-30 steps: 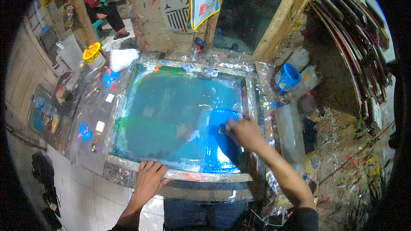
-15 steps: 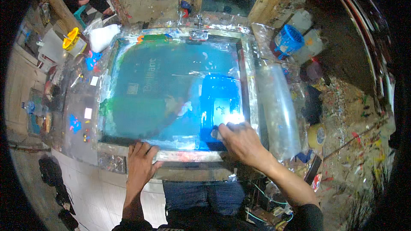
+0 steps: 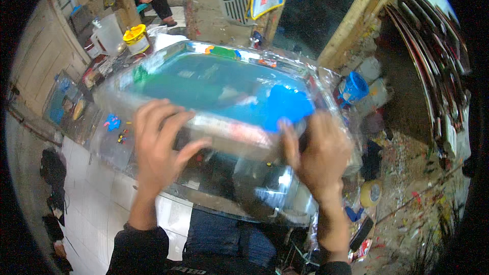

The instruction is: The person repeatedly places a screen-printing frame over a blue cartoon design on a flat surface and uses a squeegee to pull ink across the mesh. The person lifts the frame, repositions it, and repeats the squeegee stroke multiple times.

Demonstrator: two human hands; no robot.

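Paint-spattered workshop bench [image 3: 109, 142] carries the printing screen frame [image 3: 224, 132], near edge lifted. Left hand [image 3: 158, 142] and right hand [image 3: 318, 155] grip that edge. Blue ink [image 3: 288, 104] is spread across the mesh; frame not fully raised.

The screen frame [image 3: 219, 89] shows a teal-blue mesh with a bright blue ink patch [image 3: 289, 106] toward its right edge and green and orange smears along the far edge. A blue cup [image 3: 352, 89] stands off the tabletop's right edge; a yellow-lidded white tub [image 3: 135, 38] sits at the far left corner.
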